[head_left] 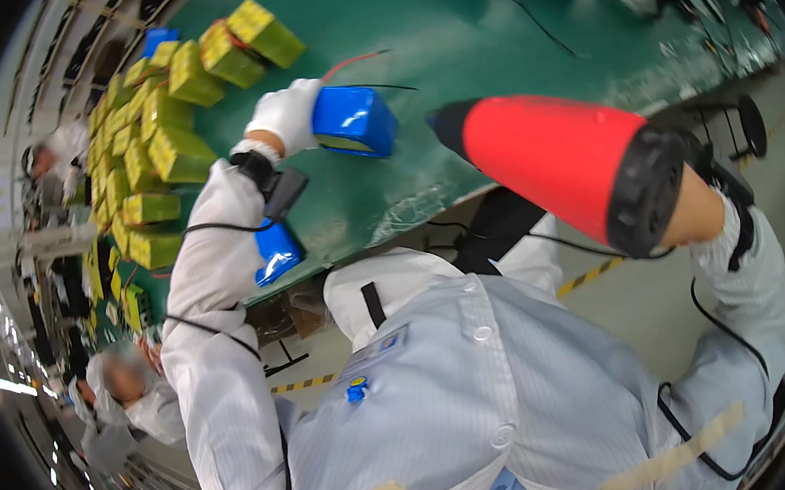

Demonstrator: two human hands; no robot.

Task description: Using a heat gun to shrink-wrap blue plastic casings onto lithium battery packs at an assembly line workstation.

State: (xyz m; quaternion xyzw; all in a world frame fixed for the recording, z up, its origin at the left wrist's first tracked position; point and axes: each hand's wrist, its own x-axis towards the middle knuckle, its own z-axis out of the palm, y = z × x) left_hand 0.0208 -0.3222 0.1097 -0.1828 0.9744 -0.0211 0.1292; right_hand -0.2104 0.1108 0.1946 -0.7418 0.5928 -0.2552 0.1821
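Many yellow packs stand without blue wrap; our left hand grips a blue-wrapped pack, on or just above the tabletop, its finish unclear. A slanting, long-axised red heat gun points leftward at it, gripped by our mostly hidden right hand.

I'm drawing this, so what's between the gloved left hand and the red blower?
The head view shows a blue block against the left hand, then green tabletop before the red blower.
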